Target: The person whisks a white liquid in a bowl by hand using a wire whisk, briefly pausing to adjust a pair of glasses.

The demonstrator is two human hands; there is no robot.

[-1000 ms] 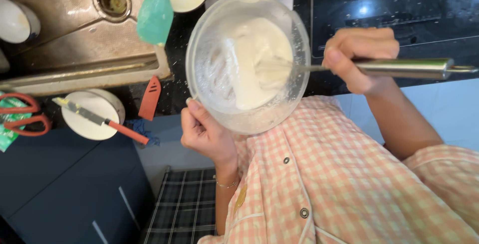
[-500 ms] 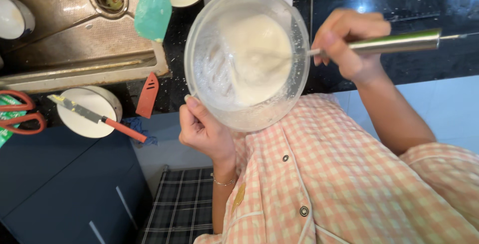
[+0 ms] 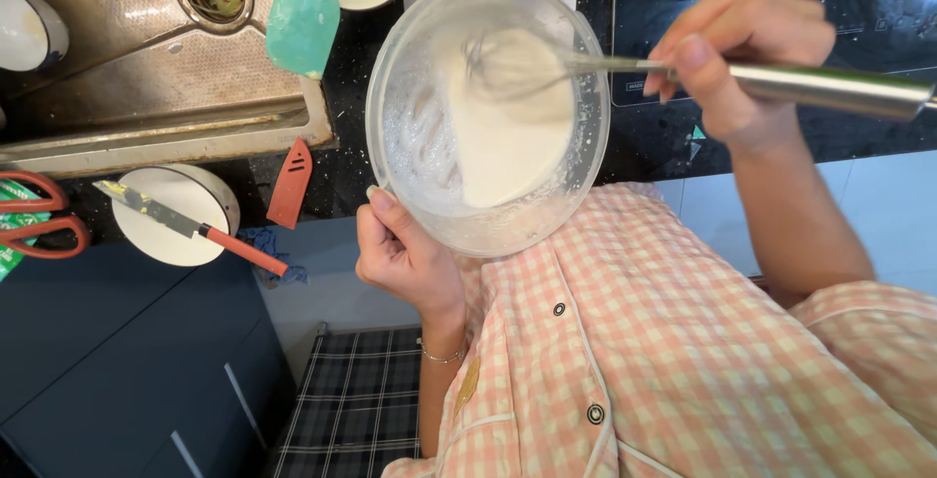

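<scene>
over dark stone counter (image 3: 644,146): left hand (image 3: 405,253) gripping clear round bowl (image 3: 410,78), right hand (image 3: 737,48) clenching steel whisk (image 3: 517,63), perhaps batter.

My right hand (image 3: 737,58) is gripping the whisk (image 3: 683,73) by its smooth, shiny steel handle, its thin wire loops sinking into glossy white batter (image 3: 508,136). My left hand (image 3: 405,253) is cradling the clear bowl (image 3: 410,68), its inside looking smeared and wet. Beyond my left grip, the brushed-metal sink (image 3: 146,68) is gleaming dully; a matt teal spatula (image 3: 305,14) is lying on it.
</scene>
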